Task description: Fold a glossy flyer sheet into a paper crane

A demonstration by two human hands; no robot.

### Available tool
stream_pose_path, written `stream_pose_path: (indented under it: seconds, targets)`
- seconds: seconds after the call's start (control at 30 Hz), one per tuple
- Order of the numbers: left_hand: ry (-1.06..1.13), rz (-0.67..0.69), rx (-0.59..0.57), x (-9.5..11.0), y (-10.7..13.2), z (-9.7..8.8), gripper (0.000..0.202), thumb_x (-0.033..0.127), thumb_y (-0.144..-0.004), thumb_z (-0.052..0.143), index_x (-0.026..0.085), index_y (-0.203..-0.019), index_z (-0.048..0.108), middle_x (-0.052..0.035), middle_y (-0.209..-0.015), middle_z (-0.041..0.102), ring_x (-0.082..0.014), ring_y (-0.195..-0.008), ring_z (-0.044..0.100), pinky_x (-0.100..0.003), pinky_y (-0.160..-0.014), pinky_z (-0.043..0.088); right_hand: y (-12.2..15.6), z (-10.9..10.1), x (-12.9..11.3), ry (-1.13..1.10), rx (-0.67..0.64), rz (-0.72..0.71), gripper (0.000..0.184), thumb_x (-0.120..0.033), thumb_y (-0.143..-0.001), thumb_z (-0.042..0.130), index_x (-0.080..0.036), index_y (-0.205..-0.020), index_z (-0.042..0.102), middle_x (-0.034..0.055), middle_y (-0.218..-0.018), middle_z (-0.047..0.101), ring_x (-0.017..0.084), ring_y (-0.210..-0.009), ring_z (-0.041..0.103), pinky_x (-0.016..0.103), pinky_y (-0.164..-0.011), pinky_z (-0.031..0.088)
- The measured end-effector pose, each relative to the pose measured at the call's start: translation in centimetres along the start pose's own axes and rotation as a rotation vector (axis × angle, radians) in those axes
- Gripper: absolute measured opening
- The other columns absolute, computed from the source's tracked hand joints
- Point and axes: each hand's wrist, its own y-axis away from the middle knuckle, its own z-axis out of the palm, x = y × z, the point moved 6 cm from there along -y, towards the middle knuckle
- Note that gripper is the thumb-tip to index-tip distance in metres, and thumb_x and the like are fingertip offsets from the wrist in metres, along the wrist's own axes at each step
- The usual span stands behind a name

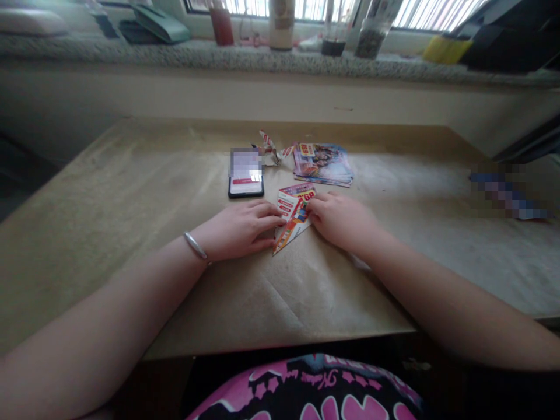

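1. Head view: the folded paper [293,219] lies on the table [122,198] between my hands.
2. My left hand [240,230] rests at its left edge, thumb and fingers apart, seemingly steadying it.
3. My right hand [340,219] curls at the other edge; whether it pinches, I cannot tell.
4. The phone [246,185] lies screen up beyond, probably for reading.

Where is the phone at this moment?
In the head view, the phone lies on the table left of centre, just beyond the left hand, with a folded white-and-red paper beside its right edge.
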Motion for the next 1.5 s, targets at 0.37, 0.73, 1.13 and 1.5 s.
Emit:
stream_pose_path:
  seconds: [0.37,0.73,1.13,1.5]
  targets:
    - [0.062,-0.074,-0.055,0.0,-0.2,1.1,0.047,0.038,-0.094,0.05,0.021,-0.138,0.05,-0.0072,-0.148,0.045,-0.0223,-0.133,0.047,-0.036,-0.112,0.039,0.3,1.7,3.0,-0.549,0.124,0.1,0.047,-0.025,-0.086,0.056,-0.017,-0.132,0.054,0.0078,-0.103,0.072,0.02,-0.085,0.063,0.034,-0.079,0.052]
    - [0.153,-0.019,-0.118,0.0,-0.3,0.8,0.06,0.042,-0.092,0.053,0.022,-0.147,0.04,-0.0079,-0.156,0.034,-0.0227,-0.144,0.033,-0.037,-0.119,0.028,0.2,1.8,2.8,-0.485,0.128,0.045,0.041,-0.025,-0.085,0.056,-0.014,-0.123,0.062,0.0117,-0.113,0.07,0.025,-0.098,0.063,0.04,-0.089,0.051]
    - [0.006,-0.09,-0.178,-0.2,-2.1,0.7,0.078,0.058,-0.081,0.066,0.014,-0.143,0.045,-0.0113,-0.149,0.045,-0.0239,-0.136,0.044,-0.032,-0.115,0.033,-0.7,2.6,3.0,-0.701,0.166,0.006,0.044,-0.023,-0.08,0.059,-0.017,-0.123,0.061,0.0113,-0.121,0.068,0.026,-0.108,0.062,0.043,-0.095,0.05]
    - [-0.129,-0.207,-0.196,2.1,-4.3,0.0,0.075,0.058,-0.075,0.071,0.007,-0.128,0.057,-0.0185,-0.135,0.056,-0.0305,-0.125,0.053,-0.038,-0.107,0.041,-0.8,1.9,4.2,-0.899,0.263,0.106,0.03,-0.024,-0.084,0.053,-0.019,-0.11,0.067,0.0065,-0.099,0.071,0.019,-0.088,0.065,0.035,-0.081,0.053]
